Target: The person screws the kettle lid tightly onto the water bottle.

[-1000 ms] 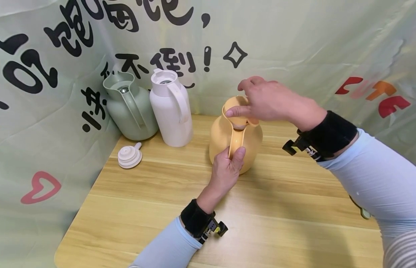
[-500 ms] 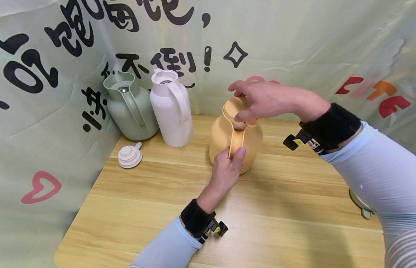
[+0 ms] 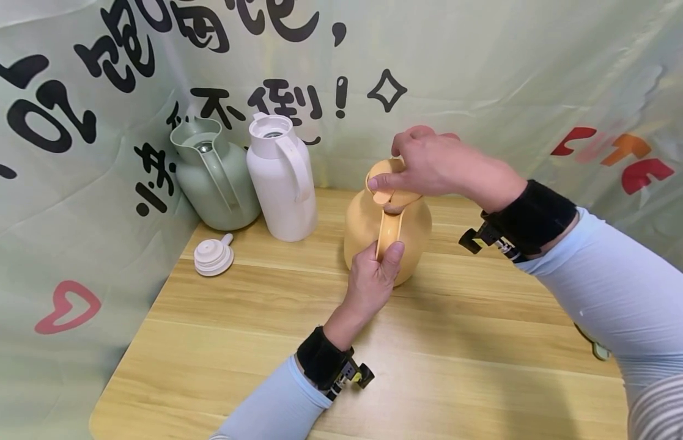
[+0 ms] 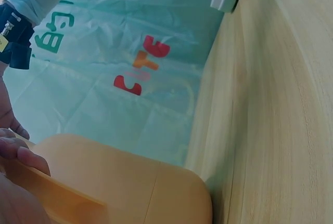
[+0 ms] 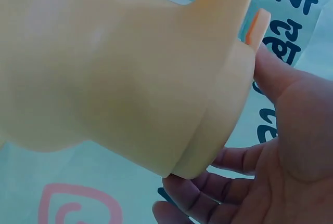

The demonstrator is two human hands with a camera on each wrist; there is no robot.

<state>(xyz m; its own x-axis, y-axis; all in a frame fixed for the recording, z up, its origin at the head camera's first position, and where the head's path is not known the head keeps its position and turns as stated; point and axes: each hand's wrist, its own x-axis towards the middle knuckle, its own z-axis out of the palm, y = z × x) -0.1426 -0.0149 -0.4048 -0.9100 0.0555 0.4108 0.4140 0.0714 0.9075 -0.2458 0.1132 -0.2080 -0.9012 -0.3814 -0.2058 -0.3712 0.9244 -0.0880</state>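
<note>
A yellow thermos jug (image 3: 418, 241) stands upright on the wooden table. My left hand (image 3: 370, 280) grips its handle (image 3: 389, 227), thumb on top. Over the jug's mouth sits a yellow lid (image 3: 386, 166), held from above by my right hand (image 3: 441, 164). In the right wrist view, the thumb touches the lid's tab (image 5: 258, 29) while the fingertips bear on the far edge of the lid. The left wrist view shows the jug's side (image 4: 135, 177) and part of the left hand's fingers.
A green jug (image 3: 231, 183) and a white jug (image 3: 280, 183), both lidless, stand at the back left. A white lid (image 3: 213, 256) lies before them. Another lid (image 3: 600, 350), pale green, is mostly hidden under the right forearm. A printed cloth (image 3: 484, 73) hangs behind.
The right hand loosened and shifted over the lid, then took it again. The lid's tab has swung left, from the right of the handle to under the thumb. My left hand stays put.
</note>
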